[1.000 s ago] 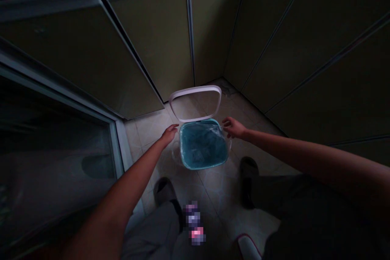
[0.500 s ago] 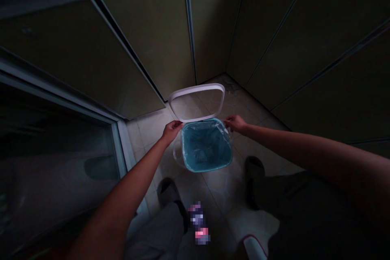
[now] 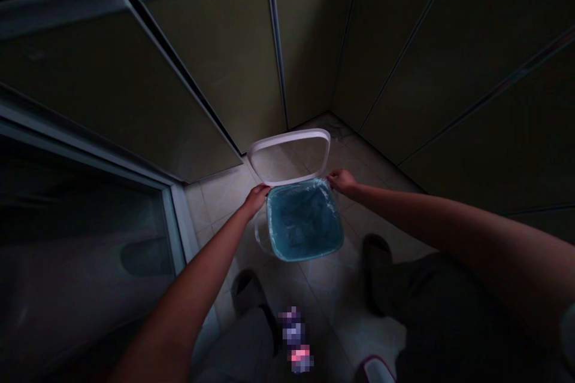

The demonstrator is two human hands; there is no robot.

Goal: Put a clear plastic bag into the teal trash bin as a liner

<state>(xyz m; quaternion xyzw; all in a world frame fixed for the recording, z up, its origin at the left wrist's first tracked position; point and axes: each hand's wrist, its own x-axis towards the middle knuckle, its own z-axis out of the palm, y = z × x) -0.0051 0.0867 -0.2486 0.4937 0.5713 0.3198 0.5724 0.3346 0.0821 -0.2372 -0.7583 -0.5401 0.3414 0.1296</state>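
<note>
Head view: a turquoise, rounded-square plastic bin (image 3: 309, 258) stands on the pale tiled floor (image 3: 326, 278), taken here as the clock's centre. A clear, thin plastic bag (image 3: 327, 192) lines it, with a loose loop hanging outside at nine o'clock. At twelve, a pinkish-white, rounded plastic ring (image 3: 287, 139) leans up at the bin's back edge. The left hand (image 3: 257, 200) is at the rim at ten o'clock; its fingertips are partly hidden, so whether its grip pinches anything I cannot tell. At two, the right hand (image 3: 342, 182) has its grip pressed together, pinching the bag's edge. Dark open-toed slippers (image 3: 248, 290) sit near seven-thirty and four o'clock.
</note>
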